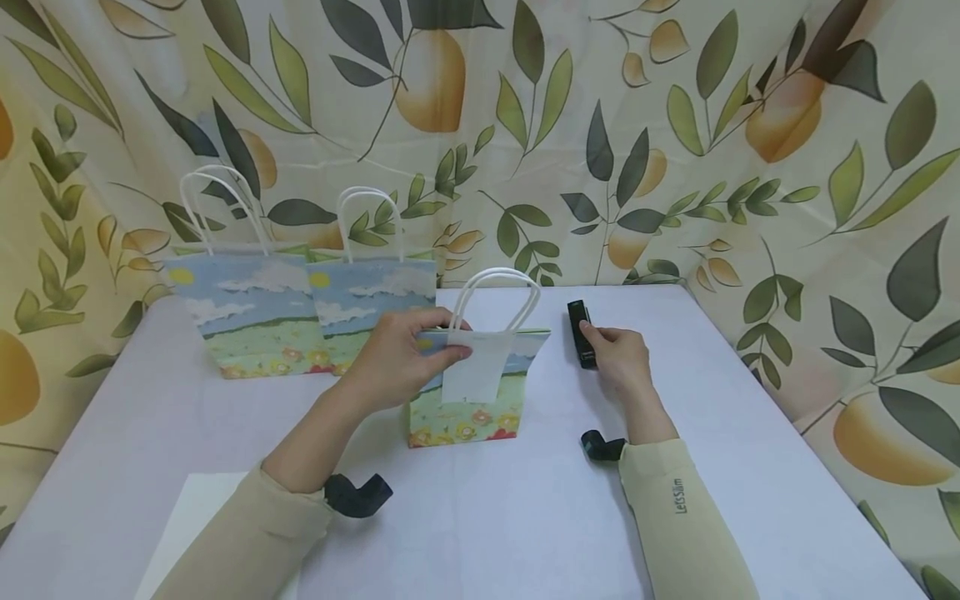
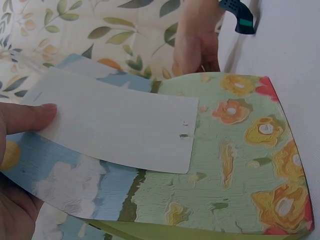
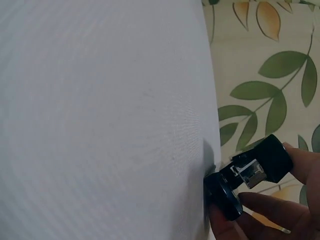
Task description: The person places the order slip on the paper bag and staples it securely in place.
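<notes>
My left hand [image 1: 392, 357] grips the top edge of a small paper gift bag [image 1: 465, 427] printed with sky, meadow and flowers. Its thumb [image 2: 30, 117] presses a blank white card [image 2: 120, 125] against the bag's front, below white twisted handles [image 1: 525, 308]. A thin staple-like line shows near the card's upper end in the left wrist view. Off to the right, my right hand [image 1: 624, 357] holds a black stapler [image 1: 581, 333] at the tabletop. The right wrist view shows the stapler [image 3: 270, 157] from its end, fingers around its body, a metal part visible inside.
Two matching gift bags [image 1: 247, 312] [image 1: 378, 292] stand side by side at the back left. A white sheet [image 1: 195, 517] lies at the front left, partly under the left sleeve. Behind the white table [image 1: 480, 525] hangs a leaf-and-fruit patterned cloth [image 1: 480, 167].
</notes>
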`<state>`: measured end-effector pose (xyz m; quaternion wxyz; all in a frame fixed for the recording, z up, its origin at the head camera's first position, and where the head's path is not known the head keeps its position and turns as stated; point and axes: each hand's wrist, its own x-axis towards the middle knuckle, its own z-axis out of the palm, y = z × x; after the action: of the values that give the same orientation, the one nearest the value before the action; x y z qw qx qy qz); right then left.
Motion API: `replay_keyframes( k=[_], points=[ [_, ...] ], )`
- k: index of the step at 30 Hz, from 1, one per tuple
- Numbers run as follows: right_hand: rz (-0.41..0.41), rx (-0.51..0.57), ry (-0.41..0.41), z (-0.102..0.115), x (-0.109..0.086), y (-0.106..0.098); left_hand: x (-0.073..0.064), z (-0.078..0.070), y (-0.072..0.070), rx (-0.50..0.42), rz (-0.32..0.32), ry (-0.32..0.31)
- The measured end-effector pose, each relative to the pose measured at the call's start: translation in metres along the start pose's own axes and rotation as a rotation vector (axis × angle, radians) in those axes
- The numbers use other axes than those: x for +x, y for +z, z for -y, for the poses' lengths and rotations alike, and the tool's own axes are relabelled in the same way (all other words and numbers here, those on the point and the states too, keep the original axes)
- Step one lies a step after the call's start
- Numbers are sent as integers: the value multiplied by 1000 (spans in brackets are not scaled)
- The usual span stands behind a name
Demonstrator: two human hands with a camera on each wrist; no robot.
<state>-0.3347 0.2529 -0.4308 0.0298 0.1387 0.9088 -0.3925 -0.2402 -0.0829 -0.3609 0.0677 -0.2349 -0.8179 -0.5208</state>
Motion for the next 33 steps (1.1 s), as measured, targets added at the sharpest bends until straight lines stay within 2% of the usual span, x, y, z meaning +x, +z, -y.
replay_keyframes(
  k=[14,21,28,33],
  points=[
    [14,-27,67,-6,5,-4,1,-1,0,8,4,-27],
    [-77,-13,37,-13,9,-5,2,-3,0,1,5,-49],
    [-93,8,20,-11,7,-9,3,-4,0,11,3,-22],
    [-191,55,-56,-3,4,-11,0,-2,-1,19,20,-23]
  ],
)
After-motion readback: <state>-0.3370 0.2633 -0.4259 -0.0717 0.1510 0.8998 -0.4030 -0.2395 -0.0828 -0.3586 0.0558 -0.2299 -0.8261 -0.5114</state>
